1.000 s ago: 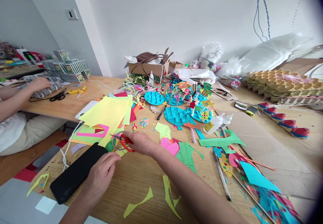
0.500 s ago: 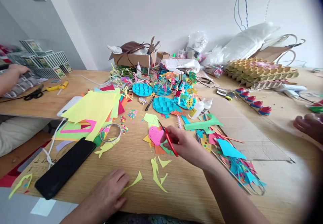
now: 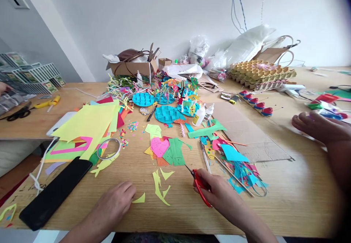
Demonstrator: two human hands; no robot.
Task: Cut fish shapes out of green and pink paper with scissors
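In my right hand (image 3: 216,192) is a pair of scissors (image 3: 201,189) with red handles, its dark blades pointing up and left over bare wood. My left hand (image 3: 119,199) rests low on the table, fingers closed together on the narrow end of a yellow paper scrap (image 3: 140,198). More yellow paper scraps (image 3: 157,186) lie between the hands. Just beyond them are cut paper pieces: a green piece (image 3: 175,151), a pink piece (image 3: 159,147) and a pale yellow piece (image 3: 153,129), some with drawn lines.
To the left lie coloured paper sheets (image 3: 87,120), a roll of tape (image 3: 119,150) and a black phone-like slab (image 3: 56,193). Blue egg-carton bases (image 3: 167,114) and glue bottles (image 3: 199,116) stand farther back. A cardboard sheet (image 3: 246,137) and another person's hand (image 3: 315,126) are at right.
My right hand with the scissors has pulled back toward me and right, away from the paper pieces, uncovering the green piece. My left hand has shifted slightly over the yellow scrap. The view has turned right.
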